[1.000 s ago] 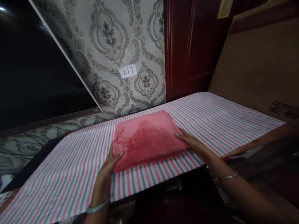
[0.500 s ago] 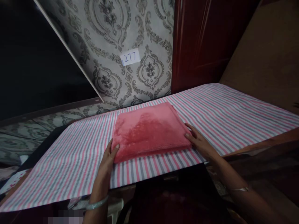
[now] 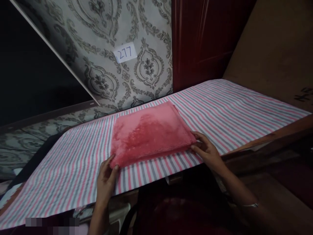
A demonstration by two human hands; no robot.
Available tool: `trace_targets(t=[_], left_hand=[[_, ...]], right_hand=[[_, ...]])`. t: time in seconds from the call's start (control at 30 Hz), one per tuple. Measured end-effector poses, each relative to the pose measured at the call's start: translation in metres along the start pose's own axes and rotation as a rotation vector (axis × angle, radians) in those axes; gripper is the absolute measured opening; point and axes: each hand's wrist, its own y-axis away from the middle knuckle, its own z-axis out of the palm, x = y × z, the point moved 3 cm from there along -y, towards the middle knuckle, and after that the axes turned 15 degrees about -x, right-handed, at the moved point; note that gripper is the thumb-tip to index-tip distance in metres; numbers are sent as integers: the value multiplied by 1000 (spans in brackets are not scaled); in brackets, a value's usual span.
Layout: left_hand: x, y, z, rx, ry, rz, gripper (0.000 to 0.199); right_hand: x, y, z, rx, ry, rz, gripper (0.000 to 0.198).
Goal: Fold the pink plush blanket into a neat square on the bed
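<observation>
reading "277" — paper label point(image 3: 125, 52) on patterned wall, above folded pink towel point(image 3: 150, 133)

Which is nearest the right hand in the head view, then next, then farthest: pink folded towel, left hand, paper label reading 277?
1. Pink folded towel: its near right corner touches the right hand.
2. Left hand: across the towel, at its near left corner on the striped cloth.
3. Paper label: up on the patterned wall, behind the towel.
</observation>
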Motion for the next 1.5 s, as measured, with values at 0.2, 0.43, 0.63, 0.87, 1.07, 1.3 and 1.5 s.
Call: trace_targets(t=[0.2, 0.43, 0.63, 0.87, 1.07, 1.3, 1.5], left_hand=[[-12, -9, 1, -40, -26, 43, 45], [-19, -16, 5, 35, 42, 4, 39], [-26, -15, 2, 90, 84, -64, 39], [-27, -14, 4, 62, 94, -68, 46], [-25, -8, 6, 108, 68, -47, 44], [-18, -11, 7, 77, 15, 16, 35], [-22, -9, 0, 130, 81, -62, 17]], right_hand=[[-3, -1, 3, -17, 238, 46, 66], [1, -9, 11, 109, 91, -24, 53], [-4, -10, -8, 232, 84, 27, 22], [-8, -1, 2, -83, 31, 133, 70], [-8, -8, 19, 203, 396, 11, 49], [-3, -9, 5, 212, 553, 30, 49], [17, -7, -20, 237, 271, 215, 28]])
